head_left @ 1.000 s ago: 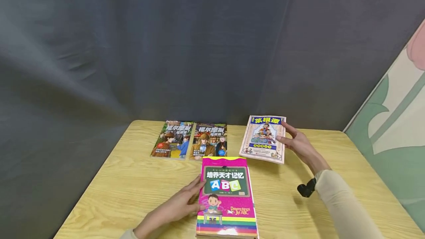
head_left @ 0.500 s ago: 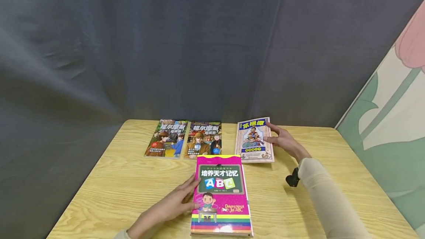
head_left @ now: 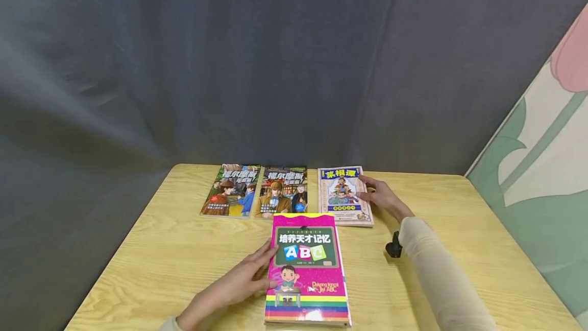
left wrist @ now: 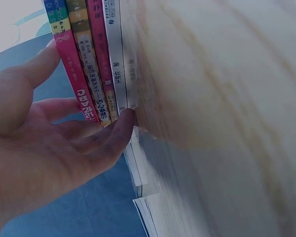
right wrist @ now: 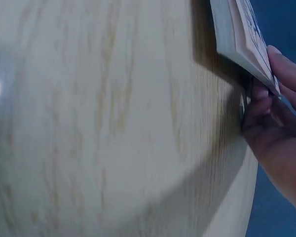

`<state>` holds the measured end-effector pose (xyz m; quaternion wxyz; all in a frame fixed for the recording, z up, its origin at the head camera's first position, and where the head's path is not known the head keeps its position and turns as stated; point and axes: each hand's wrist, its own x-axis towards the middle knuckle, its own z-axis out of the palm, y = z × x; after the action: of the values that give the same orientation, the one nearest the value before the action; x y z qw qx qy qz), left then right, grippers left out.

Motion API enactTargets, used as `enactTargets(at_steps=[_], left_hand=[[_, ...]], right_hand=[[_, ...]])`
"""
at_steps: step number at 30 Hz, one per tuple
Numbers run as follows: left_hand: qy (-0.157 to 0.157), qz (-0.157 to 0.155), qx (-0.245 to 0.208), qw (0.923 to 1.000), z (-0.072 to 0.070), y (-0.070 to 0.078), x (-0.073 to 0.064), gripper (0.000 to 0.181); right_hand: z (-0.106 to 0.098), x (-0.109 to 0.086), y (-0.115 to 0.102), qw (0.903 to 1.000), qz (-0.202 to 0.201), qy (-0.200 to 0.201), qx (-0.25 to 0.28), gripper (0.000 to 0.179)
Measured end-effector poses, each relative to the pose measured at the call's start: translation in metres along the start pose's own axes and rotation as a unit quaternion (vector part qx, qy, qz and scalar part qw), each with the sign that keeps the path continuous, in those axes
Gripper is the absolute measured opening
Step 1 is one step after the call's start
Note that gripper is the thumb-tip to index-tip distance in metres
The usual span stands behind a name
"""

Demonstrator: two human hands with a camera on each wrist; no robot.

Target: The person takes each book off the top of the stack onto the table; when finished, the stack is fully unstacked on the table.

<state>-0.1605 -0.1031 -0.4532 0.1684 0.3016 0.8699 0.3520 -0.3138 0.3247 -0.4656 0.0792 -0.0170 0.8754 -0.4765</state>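
Note:
At the front middle of the table lies a stack of several books, topped by a pink ABC book [head_left: 317, 282]. My left hand [head_left: 239, 282] rests against its left side; in the left wrist view the fingers lie along the book spines [left wrist: 93, 64], with the thumb near the top cover. Toward the back right, my right hand [head_left: 386, 199] pinches the right edge of a pale book with a blue title band [head_left: 342, 198]. In the right wrist view this book [right wrist: 237, 42] is tilted, its near edge raised over the table, thumb on top and fingers underneath.
Two detective comic books, one with a boy in blue [head_left: 231, 193] and one with a figure in a brown cap [head_left: 282, 193], lie side by side at the back. A dark curtain [head_left: 275, 65] hangs behind the wooden table [head_left: 151, 249]. A painted wall [head_left: 551, 178] stands at right.
My right hand has moved the pale book left, toward the two comic books, and it has come down lower. The left hand stays at the stack. The head view has shifted slightly.

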Motion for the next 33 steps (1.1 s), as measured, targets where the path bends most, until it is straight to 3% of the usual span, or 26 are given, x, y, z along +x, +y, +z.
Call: enactTargets(at_steps=[9, 14, 18, 22, 27, 33], left_hand=[[0.003, 0.006, 0.007, 1.0, -0.006, 0.001, 0.005, 0.079], [0.0, 0.004, 0.0, 1.0, -0.005, 0.002, 0.004, 0.08], [-0.004, 0.002, -0.003, 1.0, -0.002, 0.001, 0.001, 0.079], [-0.003, 0.003, 0.009, 1.0, -0.002, 0.0, 0.001, 0.079], [-0.003, 0.003, 0.011, 0.9999, -0.003, 0.0, 0.001, 0.079], [-0.006, -0.002, 0.012, 0.9999, -0.002, 0.0, 0.001, 0.079]], right_hand=[[0.007, 0.01, -0.013, 0.9907, -0.043, 0.045, -0.121, 0.058], [0.012, 0.007, -0.011, 0.9857, -0.04, 0.07, -0.148, 0.055], [0.019, -0.004, -0.012, 0.9728, -0.057, 0.119, -0.19, 0.047], [0.03, -0.028, -0.028, 0.9682, -0.103, 0.145, -0.176, 0.042], [0.054, -0.079, -0.057, 0.9745, -0.145, 0.112, -0.13, 0.042], [0.089, -0.131, -0.072, 0.9834, -0.121, 0.049, -0.126, 0.057]])
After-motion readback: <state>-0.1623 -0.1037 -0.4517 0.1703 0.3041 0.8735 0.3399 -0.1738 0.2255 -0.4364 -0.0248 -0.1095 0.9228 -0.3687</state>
